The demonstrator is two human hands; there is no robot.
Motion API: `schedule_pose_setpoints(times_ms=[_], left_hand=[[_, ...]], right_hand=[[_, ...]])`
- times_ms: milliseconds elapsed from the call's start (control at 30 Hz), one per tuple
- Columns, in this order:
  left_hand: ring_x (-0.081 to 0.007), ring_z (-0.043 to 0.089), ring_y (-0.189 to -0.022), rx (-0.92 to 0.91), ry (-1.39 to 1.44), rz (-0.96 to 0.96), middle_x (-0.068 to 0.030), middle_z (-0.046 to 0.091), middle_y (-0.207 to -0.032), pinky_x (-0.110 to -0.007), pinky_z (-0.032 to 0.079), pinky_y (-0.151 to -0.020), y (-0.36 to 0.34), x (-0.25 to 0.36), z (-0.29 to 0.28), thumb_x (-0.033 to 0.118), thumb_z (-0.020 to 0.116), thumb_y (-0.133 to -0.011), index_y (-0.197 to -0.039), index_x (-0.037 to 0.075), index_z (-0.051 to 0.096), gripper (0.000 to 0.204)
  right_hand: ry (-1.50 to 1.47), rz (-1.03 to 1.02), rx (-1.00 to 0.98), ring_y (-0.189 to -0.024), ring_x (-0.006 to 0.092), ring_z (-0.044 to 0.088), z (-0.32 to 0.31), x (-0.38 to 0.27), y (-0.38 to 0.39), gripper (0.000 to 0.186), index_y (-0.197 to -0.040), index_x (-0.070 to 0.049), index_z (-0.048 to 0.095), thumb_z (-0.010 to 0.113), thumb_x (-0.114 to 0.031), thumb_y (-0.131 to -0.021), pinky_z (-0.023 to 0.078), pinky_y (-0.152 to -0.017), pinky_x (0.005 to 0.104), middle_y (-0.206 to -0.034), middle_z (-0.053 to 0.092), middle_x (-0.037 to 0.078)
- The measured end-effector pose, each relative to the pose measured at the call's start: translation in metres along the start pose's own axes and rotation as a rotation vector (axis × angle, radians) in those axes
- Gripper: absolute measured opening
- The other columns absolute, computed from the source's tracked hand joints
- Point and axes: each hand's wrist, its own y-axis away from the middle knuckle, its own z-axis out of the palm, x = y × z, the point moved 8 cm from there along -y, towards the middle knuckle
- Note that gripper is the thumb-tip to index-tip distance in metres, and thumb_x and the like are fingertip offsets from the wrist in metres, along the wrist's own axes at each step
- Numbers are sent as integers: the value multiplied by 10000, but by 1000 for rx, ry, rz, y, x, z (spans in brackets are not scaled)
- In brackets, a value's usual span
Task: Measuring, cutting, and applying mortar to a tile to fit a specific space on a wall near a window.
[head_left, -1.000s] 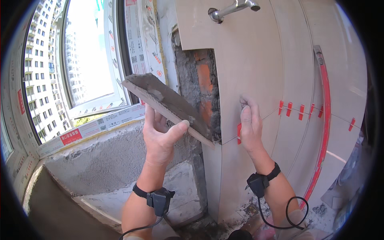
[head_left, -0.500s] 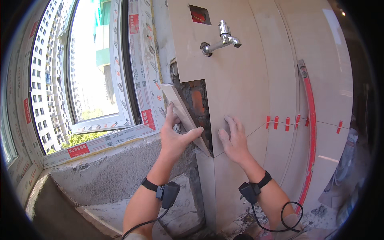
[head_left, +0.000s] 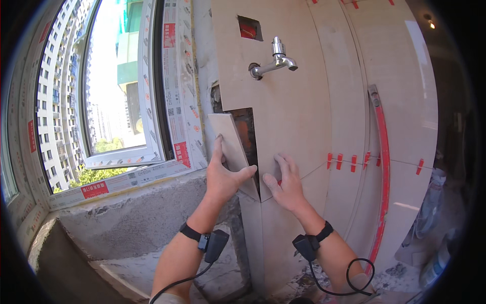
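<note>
My left hand (head_left: 225, 175) grips a narrow beige tile strip (head_left: 228, 139), thumb at its right edge and fingers on its left. The strip leans out from a notch where rough dark backing (head_left: 248, 134) shows, its lower end near the tile seam. Just right of the notch, my right hand (head_left: 288, 186) is at the large beige wall tile (head_left: 288, 116), fingers bent and thumb apart. A bit of red shows between that thumb and the fingers; whether it is held or on the wall, I cannot tell.
Above is a chrome tap (head_left: 276, 62) below a square cutout (head_left: 250, 28). Red wedges (head_left: 353, 163) line the seam on the right, beside a long red level (head_left: 382, 182). An open window (head_left: 119, 86) is on the left, over a rough cement sill (head_left: 126, 200).
The tile strip has turned so that more of its face shows, and it sits more upright. My left hand still grips it; my right hand has shifted slightly down along the wall tile.
</note>
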Motion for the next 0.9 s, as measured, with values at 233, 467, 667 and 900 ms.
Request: schedule_pose_setpoints(times_ms=[233, 467, 667, 900], left_hand=[[-354, 607, -1227, 29, -139, 41, -307, 575, -1343, -398, 482, -1043, -1, -3, 3, 221, 916, -628, -1518, -97, 274, 1143], [-317, 617, -1173, 50, -293, 102, -282, 626, -1264, -385, 514, -979, -3, -9, 7, 211, 888, -671, -1530, -90, 256, 1109], [-331, 567, -1262, 63, -341, 156, -278, 532, -1404, -394, 460, -1057, 0, -5, 8, 272, 912, -682, -1505, -84, 333, 1068], [-330, 533, -1316, 27, -284, 145, -258, 510, -1440, -394, 436, -1086, -2, -8, 17, 245, 896, -717, -1487, -73, 377, 981]], right_hand=[[44, 49, -45, -1370, 434, 372, 1, -10, 3, 1052, -1455, 22, 390, 890, -459, -664, 369, -1129, 492, -1504, 346, 213], [54, 46, 9, -1368, 436, 361, 5, -11, 6, 1040, -1462, 15, 355, 887, -412, -677, 366, -1130, 495, -1499, 343, 221], [41, 84, 34, -1360, 429, 362, 2, -13, 9, 1001, -1449, 16, 364, 877, -387, -689, 375, -1119, 496, -1490, 349, 217], [49, 86, 70, -1340, 425, 389, 4, -9, 10, 953, -1437, 13, 381, 862, -372, -710, 387, -1107, 491, -1473, 379, 208]])
